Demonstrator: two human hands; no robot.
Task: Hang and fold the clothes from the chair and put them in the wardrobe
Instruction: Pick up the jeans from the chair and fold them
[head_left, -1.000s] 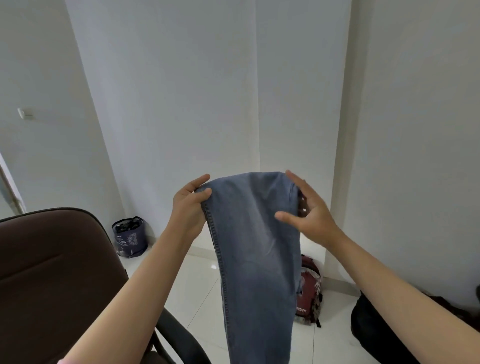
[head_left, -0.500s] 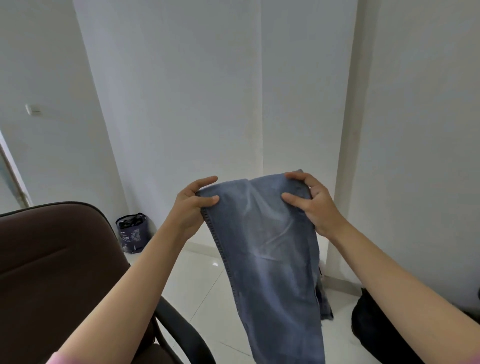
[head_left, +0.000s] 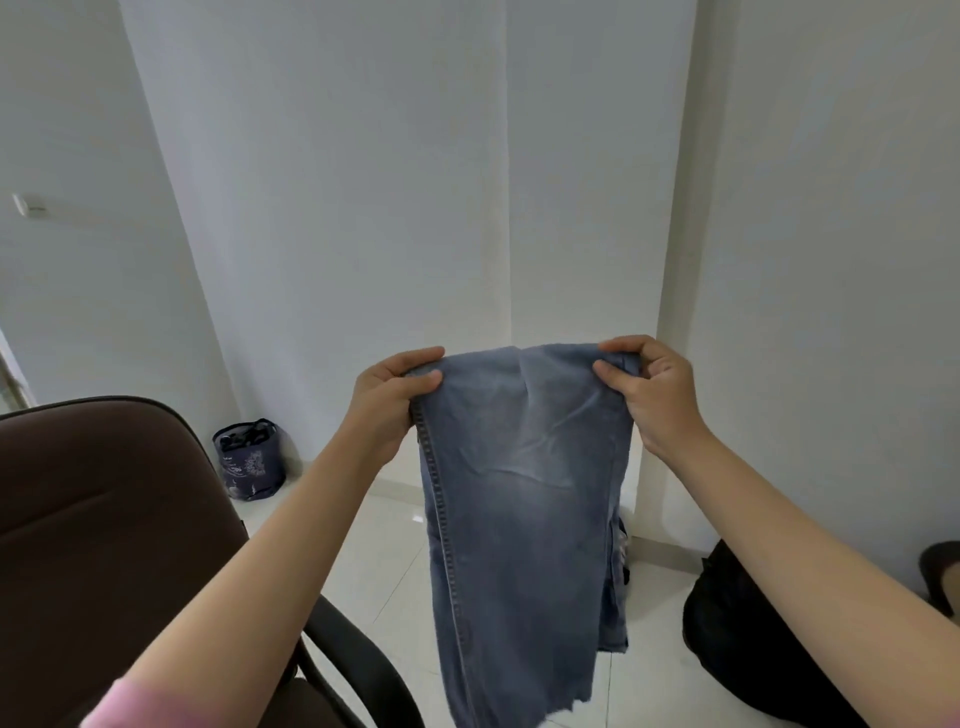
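Both hands are up in front of the white wall, holding the jeans (head_left: 524, 493) by their top fold. The left hand (head_left: 387, 400) pinches the left corner, thumb over the denim; the right hand (head_left: 652, 395) has its fingers (head_left: 618, 345) curled round the right corner. The jeans hang straight down in mid-air, beside the chair (head_left: 104, 519), hem near the floor (head_left: 379, 540). This looks like the folding step, with the legs seemingly laid together. Next, I'd guess, comes another fold in half, which calls for keeping the edges lined up. No wardrobe in view that I can be sure of.
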